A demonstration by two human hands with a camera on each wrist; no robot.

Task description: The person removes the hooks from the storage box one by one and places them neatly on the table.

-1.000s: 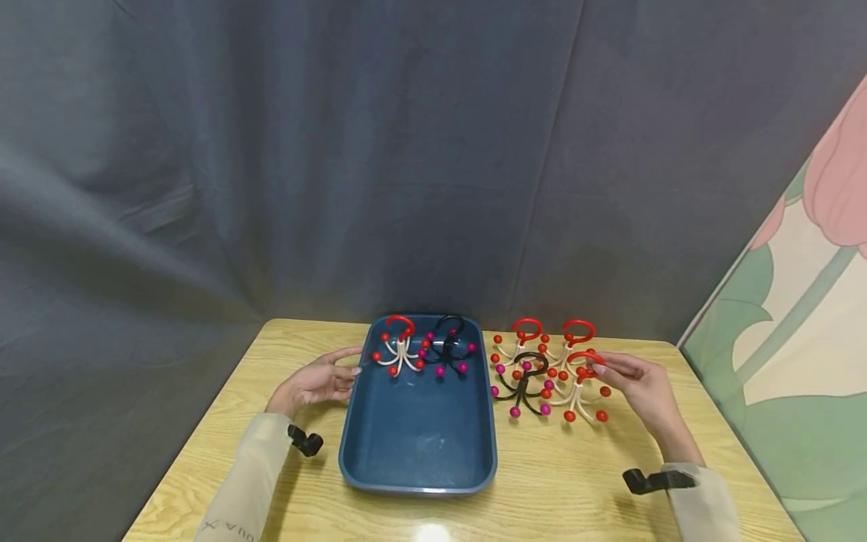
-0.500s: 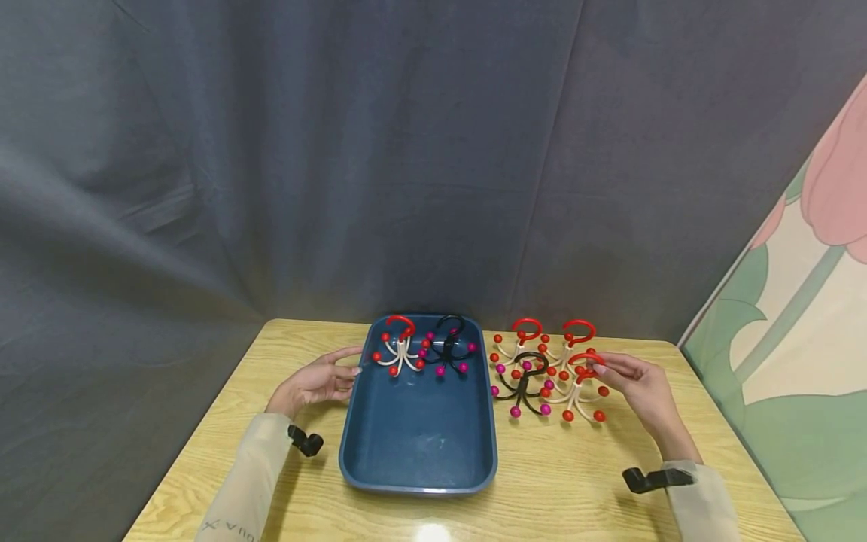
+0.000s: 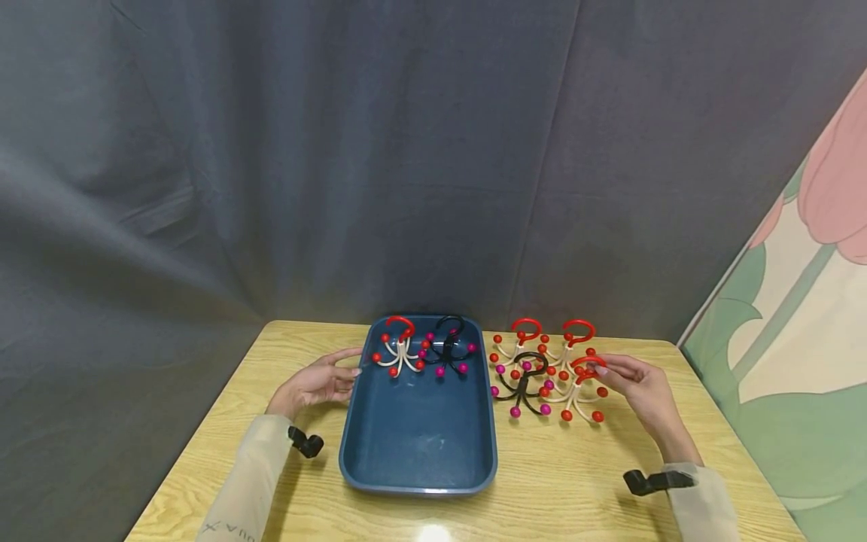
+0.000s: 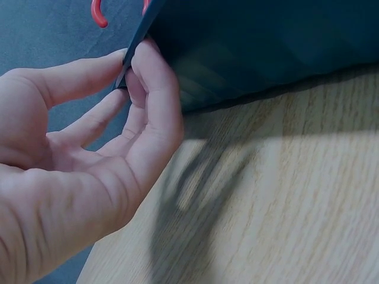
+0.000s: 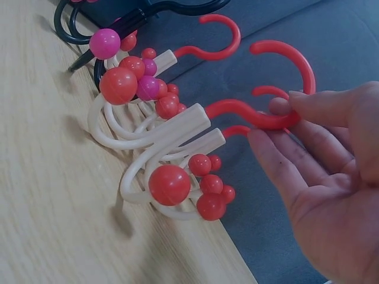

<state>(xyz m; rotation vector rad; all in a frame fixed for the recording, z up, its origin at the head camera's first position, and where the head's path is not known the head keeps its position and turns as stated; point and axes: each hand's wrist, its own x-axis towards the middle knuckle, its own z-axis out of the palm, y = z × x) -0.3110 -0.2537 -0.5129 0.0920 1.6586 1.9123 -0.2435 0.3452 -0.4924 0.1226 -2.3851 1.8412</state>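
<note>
My left hand (image 3: 320,382) pinches the left rim of a dark blue tray (image 3: 420,436); in the left wrist view the thumb and fingers close on its thin rim (image 4: 142,31). My right hand (image 3: 640,388) pinches the red top of a white multi-arm hanger hook (image 5: 186,124), whose arms end in red balls. That hanger hook is at the front right of a cluster. Right beside it stands a black hanger hook (image 3: 522,385) with magenta balls. Behind these are two more red-and-white hanger hooks, partly hidden. Inside the tray, at its far end, lie a red-and-white hanger hook (image 3: 401,350) and a black one (image 3: 447,352).
Everything rests on a light wooden table (image 3: 555,482). A grey curtain (image 3: 406,165) hangs along the table's back edge. On the right is a flower-patterned panel (image 3: 813,339). Each wrist wears a black camera mount.
The lower arms and balls of the hanger hook in my right hand have shifted slightly left. The right hand has barely moved; my left hand and the tray look the same.
</note>
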